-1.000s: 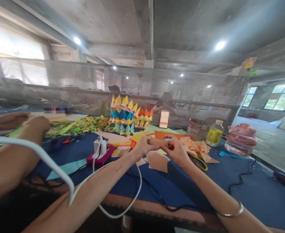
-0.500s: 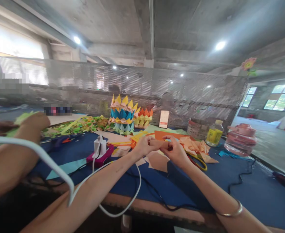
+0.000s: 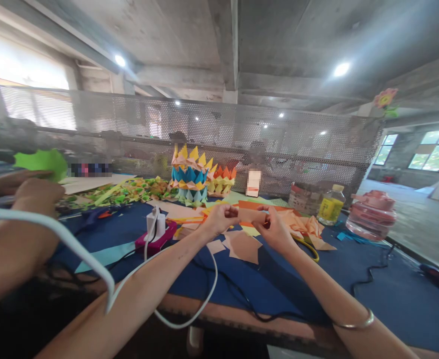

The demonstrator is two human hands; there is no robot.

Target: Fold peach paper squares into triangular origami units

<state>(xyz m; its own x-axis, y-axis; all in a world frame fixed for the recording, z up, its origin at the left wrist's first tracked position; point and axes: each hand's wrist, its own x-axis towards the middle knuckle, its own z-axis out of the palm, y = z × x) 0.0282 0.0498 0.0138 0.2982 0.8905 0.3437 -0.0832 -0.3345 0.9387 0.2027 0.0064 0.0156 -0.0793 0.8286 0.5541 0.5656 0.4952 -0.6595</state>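
A small piece of light orange paper (image 3: 252,215) is stretched between my two hands above the table. My left hand (image 3: 221,219) pinches its left edge, and my right hand (image 3: 274,227) grips the right edge with thumb and fingers. Beneath and around them lie cut sheets of peach paper (image 3: 243,246) and a heap of folded light orange pieces (image 3: 304,223). Just beyond my hands is a darker orange sheet (image 3: 246,204). Layered paper crowns (image 3: 189,177) in yellow, blue and pale green stand behind, to the left.
A magenta power strip (image 3: 155,239) with a white plug and cables sits left of my arms. A yellow-labelled bottle (image 3: 330,205) and a pink water jug (image 3: 371,217) stand right. At far left, a co-worker's hands (image 3: 36,189) hold green paper (image 3: 43,163) near green scraps (image 3: 129,192).
My hands have moved slightly apart, and more of the light orange paper between them shows. At the left, the co-worker's hands have raised the green paper.
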